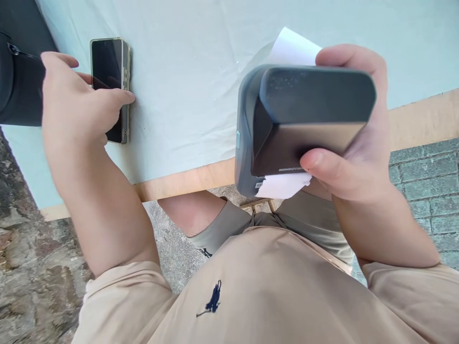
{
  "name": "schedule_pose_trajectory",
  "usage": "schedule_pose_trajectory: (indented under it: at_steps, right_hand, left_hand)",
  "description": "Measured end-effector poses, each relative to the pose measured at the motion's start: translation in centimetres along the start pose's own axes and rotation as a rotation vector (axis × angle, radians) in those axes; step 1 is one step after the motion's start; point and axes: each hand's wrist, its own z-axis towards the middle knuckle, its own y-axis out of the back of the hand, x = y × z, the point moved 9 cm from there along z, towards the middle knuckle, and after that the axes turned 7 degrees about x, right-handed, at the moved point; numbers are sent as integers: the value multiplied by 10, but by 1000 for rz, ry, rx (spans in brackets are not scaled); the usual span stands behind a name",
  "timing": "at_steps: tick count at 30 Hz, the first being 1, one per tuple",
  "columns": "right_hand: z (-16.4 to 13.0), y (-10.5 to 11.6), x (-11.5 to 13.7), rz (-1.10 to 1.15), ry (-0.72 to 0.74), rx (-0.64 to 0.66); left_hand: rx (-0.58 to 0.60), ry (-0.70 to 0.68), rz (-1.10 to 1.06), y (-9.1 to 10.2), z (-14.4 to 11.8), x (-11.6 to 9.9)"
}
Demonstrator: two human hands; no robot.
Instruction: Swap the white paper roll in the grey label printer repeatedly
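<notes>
My right hand (358, 157) grips a dark grey label printer (319, 95) marked NIIMBOT, held above the table's front edge. Its thumb presses on the front face, and the other fingers wrap around the far right side. White label paper (287, 185) with a ragged end sticks out near the thumb, and more white paper (292, 48) shows at the back. Over a smartphone (107, 59) with a dark screen, my left hand (77, 100) is spread. The thumb reaches across to the phone's right edge, while a finger is by its left edge. The phone lies on the table in a clear case.
A pale blue-white sheet covers the table (186, 110), which has a bare wooden front edge (190, 179). At the far left stands a black bag (21, 81) with a zip. Rough stone (43, 267) lies left below, and grey bricks (426, 186) at right.
</notes>
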Motion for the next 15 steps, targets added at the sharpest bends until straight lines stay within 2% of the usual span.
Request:
schedule_pose_trajectory:
  at_steps: [5, 9, 11, 15]
  right_hand:
    - [1, 2, 5, -63, 52, 10]
    - [0, 2, 2, -53, 52, 21]
    - [-1, 2, -1, -27, 32, 20]
    - [0, 1, -1, -51, 46, 30]
  left_hand:
    - [52, 6, 125, 0, -10, -9]
    - [117, -84, 59, -10, -24, -20]
    - [140, -75, 1, -12, -26, -16]
    - [191, 15, -180, -13, -16, 10]
